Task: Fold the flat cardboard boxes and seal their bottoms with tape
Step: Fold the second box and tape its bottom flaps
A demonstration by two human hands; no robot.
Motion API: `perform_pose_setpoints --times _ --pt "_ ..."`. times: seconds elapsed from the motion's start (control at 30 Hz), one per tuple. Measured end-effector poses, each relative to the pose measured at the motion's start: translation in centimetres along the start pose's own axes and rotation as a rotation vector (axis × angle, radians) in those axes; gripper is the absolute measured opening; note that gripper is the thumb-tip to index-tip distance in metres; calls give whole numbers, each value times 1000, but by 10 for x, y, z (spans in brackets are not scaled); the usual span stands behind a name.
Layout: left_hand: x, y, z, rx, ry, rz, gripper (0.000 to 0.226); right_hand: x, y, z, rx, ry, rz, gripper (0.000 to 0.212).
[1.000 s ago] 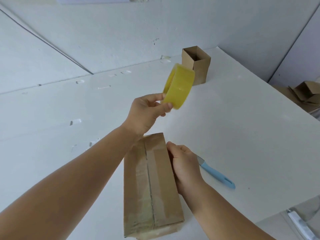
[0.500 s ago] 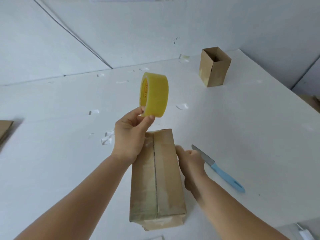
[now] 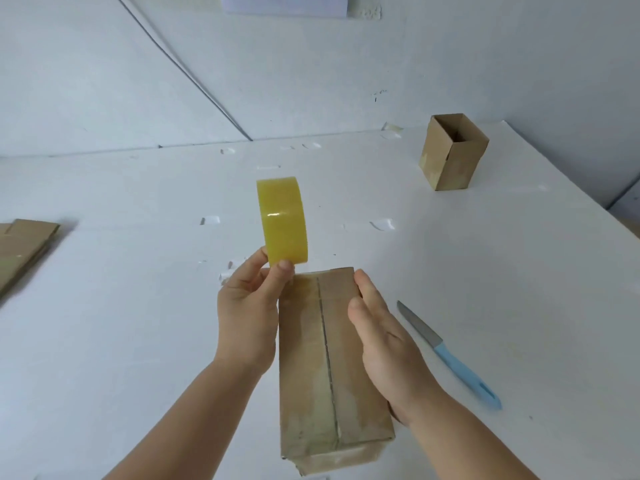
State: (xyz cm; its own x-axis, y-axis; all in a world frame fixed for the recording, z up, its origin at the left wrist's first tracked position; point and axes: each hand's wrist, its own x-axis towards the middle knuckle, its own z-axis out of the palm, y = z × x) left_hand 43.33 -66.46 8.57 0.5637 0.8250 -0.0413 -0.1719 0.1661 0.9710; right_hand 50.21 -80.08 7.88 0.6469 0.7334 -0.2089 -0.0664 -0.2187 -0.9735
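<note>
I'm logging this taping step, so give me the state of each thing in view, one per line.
tape roll: held upright off the table, pinched by the left hand
box: lying down, flaps closed, centre seam up, right hand resting on it
far box: standing, top open
knife: lying on the table, untouched
flat cardboard: unfolded, at the left edge

From my remote seat, several things escape me. The flat cardboard [image 3: 20,251] at nine o'clock is cut by the frame's left edge. My left hand [image 3: 247,313] hides the lower rim of the tape roll [image 3: 283,221], and I cannot find its free end. My right hand [image 3: 384,344] covers the right flank of the box [image 3: 322,368]. A paper sheet [image 3: 284,5] at twelve o'clock is cropped.
</note>
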Motion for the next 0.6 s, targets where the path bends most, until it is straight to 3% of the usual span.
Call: perform_pose_setpoints --times 0.17,0.47,0.6 --pt "13 2 15 -39 52 20 15 22 -9 -7 1 4 8 53" --pt "69 -4 45 -29 16 30 14 76 -20 -27 -42 69 -9 54" --pt "73 -4 37 -4 -12 23 15 82 -17 -25 -56 16 -9 55"
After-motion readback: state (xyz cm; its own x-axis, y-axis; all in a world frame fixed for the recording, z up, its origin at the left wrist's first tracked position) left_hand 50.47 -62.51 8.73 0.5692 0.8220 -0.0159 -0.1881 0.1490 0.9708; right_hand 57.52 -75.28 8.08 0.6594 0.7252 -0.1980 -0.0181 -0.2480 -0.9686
